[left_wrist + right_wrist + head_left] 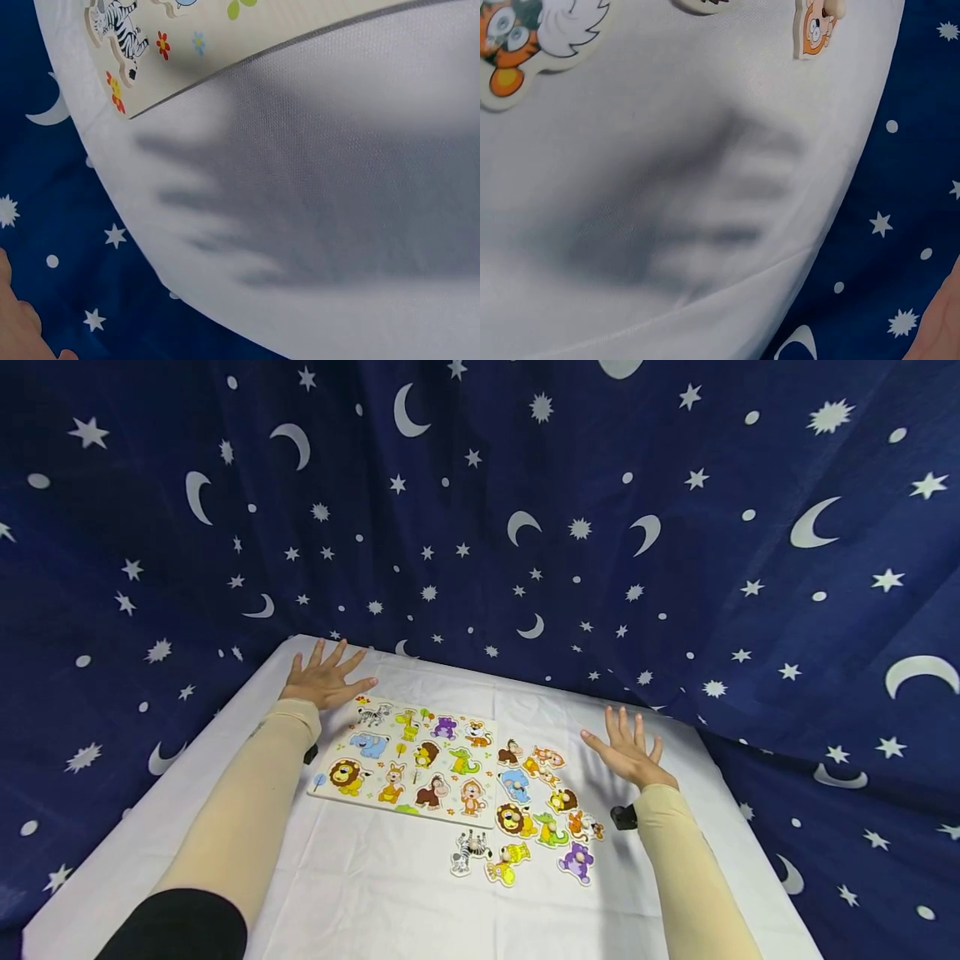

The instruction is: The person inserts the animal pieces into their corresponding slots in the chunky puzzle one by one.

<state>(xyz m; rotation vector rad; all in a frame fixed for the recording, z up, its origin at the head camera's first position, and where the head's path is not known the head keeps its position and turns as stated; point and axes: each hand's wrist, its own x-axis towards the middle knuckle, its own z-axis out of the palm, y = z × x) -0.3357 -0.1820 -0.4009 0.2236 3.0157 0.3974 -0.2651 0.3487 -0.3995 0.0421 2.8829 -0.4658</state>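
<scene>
My left hand (322, 678) is spread with straight fingers over the far left corner of a wooden animal puzzle board (217, 45). My right hand (628, 752), also spread and holding nothing, is to the right of a group of loose puzzle pieces. Among these are a lion (515, 820), a crocodile (552, 831), an elephant (514, 785), a tiger (585, 825) and a purple animal (577, 862). A zebra piece (470, 852) and a giraffe piece (507, 862) lie off the board's near edge. Both wrist views catch hand shadows on the cloth.
A white cloth (390, 893) covers the table. Behind and on both sides hangs a dark blue curtain (480, 577) with moons and stars. Beside the right wrist shows a small black device (623, 817).
</scene>
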